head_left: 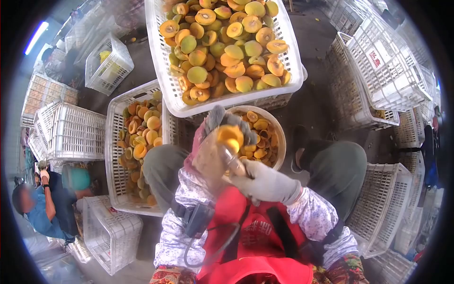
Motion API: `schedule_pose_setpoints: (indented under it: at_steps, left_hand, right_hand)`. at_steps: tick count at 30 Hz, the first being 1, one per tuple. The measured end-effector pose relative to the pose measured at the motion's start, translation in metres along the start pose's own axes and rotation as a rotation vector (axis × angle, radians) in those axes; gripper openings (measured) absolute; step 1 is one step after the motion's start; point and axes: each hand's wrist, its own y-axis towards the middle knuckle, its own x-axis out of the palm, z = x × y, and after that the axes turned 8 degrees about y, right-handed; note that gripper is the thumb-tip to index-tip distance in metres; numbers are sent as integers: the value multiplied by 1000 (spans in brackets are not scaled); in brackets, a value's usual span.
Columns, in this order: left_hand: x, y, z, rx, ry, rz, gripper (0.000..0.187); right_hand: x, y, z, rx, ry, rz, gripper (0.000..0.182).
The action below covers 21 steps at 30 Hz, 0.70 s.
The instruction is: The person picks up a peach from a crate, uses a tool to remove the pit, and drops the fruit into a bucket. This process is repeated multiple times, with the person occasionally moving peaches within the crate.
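Note:
My left hand (213,124), in a grey glove, is closed round a yellow-orange peach half (230,138), its hollow side facing up. My right hand (274,182), in a pale glove, grips a short tool (231,163) whose end reaches to the fruit; motion blur hides its exact shape. Beneath and beyond the hands, a round white bucket (282,142) contains orange peach pieces. Farther forward, a white crate (227,100) is heaped with halved peaches (236,52), some with pits showing. More peach halves (142,130) lie in a lower crate to the left.
White plastic crates (78,130) are stacked at left, with another crate (113,232) below them. On the right stand more stacked crates (383,61) and tilted crates (378,199). A person in a blue top (45,213) sits at far left. My knees flank the bucket.

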Motion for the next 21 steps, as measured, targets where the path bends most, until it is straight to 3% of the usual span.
schedule_pose_setpoints:
  at_steps: [1,2,3,5,6,7,8,9,12,13,15,17,21]
  left_hand:
    - [-3,1,-4,-32,335,91,48]
    - [-5,5,-17,-106,225,376,46]
    - [-7,11,-11,-87,229,370,46]
    - [-18,18,9,65,-756,856,50]
    - [-31,12,29,126,-562,747,53]
    - [-51,1,51,180,-365,635,56]
    - [-72,-7,64,185,-357,630,56]
    - [-97,-17,78,78,-15,653,54]
    - [-146,-34,112,-246,1016,672,51]
    - [-139,-29,117,-242,1024,679,51]
    - [-109,-3,117,142,1800,645,43]
    - [-86,35,105,219,1783,411,43]
    - [-62,124,73,-198,1997,-210,46]
  right_hand:
    - [-2,2,-1,-16,38,27,26]
    - [-9,-1,-3,-37,42,-32,24]
    - [-15,0,4,-54,31,-27,24]
    - [-22,3,32,-524,-545,206,18]
    - [-24,-4,36,-674,-826,368,22]
    - [-26,-4,44,-682,-826,369,22]
    - [-29,0,53,-422,-1017,481,24]
    - [-30,2,59,-149,-1189,587,26]
    - [-22,-1,51,-183,-1189,562,28]
    - [-20,-2,47,-227,-1150,541,27]
    - [-19,3,43,-253,-1144,542,26]
    - [-22,5,42,-398,-1073,614,23]
    - [-24,-3,32,-534,-1051,706,20]
